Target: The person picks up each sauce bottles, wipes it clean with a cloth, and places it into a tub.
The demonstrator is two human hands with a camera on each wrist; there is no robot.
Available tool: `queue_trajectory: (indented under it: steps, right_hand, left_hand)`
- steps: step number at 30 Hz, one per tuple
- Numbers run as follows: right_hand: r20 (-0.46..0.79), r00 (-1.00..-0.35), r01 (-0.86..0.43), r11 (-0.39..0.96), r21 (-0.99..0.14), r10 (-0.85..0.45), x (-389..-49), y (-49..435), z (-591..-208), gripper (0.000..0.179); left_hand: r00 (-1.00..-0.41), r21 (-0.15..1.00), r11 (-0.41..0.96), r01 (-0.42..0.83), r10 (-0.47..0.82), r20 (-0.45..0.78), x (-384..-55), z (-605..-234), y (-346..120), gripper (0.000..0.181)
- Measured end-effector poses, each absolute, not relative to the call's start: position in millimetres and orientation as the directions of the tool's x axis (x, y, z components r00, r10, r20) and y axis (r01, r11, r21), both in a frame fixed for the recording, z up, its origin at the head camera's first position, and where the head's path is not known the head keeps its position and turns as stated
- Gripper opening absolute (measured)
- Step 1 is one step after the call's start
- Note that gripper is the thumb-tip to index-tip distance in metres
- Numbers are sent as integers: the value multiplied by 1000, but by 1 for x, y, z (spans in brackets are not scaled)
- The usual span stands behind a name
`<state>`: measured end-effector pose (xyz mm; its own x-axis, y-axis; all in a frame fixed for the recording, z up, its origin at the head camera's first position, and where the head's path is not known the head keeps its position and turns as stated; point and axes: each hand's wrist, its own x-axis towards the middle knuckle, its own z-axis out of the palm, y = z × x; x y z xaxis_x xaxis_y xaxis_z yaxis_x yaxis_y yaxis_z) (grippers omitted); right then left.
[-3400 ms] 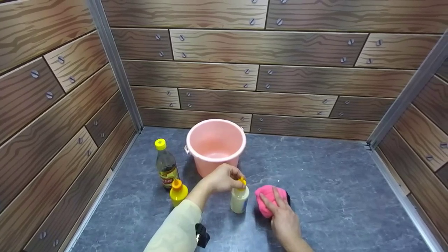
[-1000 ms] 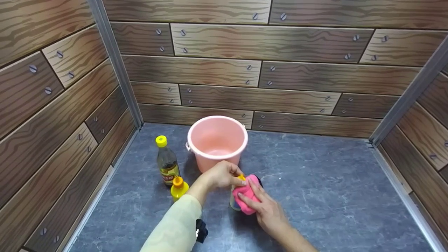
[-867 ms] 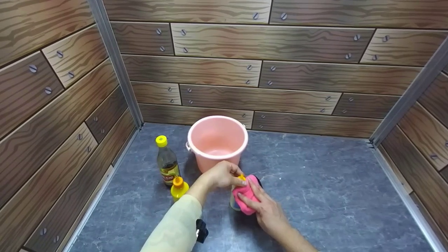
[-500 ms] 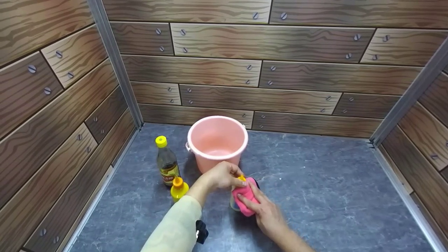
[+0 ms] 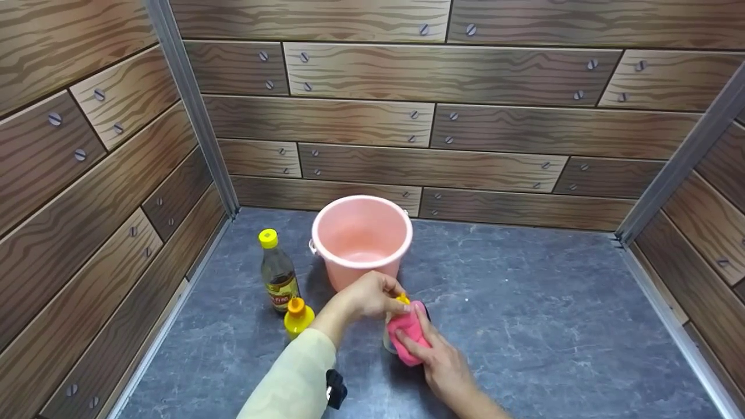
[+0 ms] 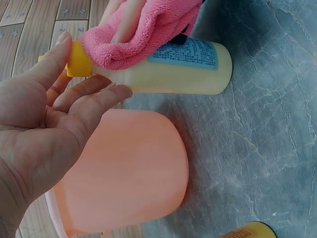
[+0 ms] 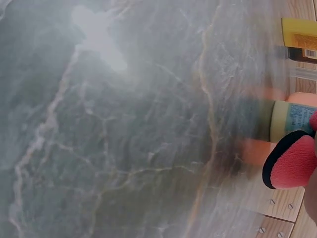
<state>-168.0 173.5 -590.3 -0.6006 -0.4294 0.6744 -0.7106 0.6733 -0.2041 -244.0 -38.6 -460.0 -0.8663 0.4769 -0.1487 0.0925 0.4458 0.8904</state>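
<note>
Thumb and fingers of my left hand (image 5: 369,294) pinch the yellow cap (image 6: 79,59) of a cream-coloured squeeze bottle (image 6: 188,79) with a blue label. The bottle stands upright on the grey marbled surface. My right hand (image 5: 448,372) holds a folded pink cloth (image 5: 401,326) with black trim against the bottle's side, wrapping its upper part. In the head view the cloth hides most of the bottle. The left wrist view shows its label and base below the cloth.
Just behind the hands stands a pink bucket (image 5: 332,256). To its left are a dark sauce bottle (image 5: 278,273) with a yellow cap and a yellow bottle (image 5: 298,321) with an orange top. Wood-patterned walls (image 5: 372,122) enclose the surface at the back and sides.
My right hand has brought the pink cloth leftward from the surface onto the bottle, and over the last second it slips slightly lower. My left hand keeps hold of the cap.
</note>
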Motion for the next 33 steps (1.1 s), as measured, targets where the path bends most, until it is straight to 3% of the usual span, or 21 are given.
queue_trajectory:
  steps: [33]
  right_hand:
    - [724, -562, -723, 662, -196, -400, -164, 171, -604, 90]
  left_hand:
    - [-865, 883, 459, 101, 479, -149, -244, -461, -40, 14]
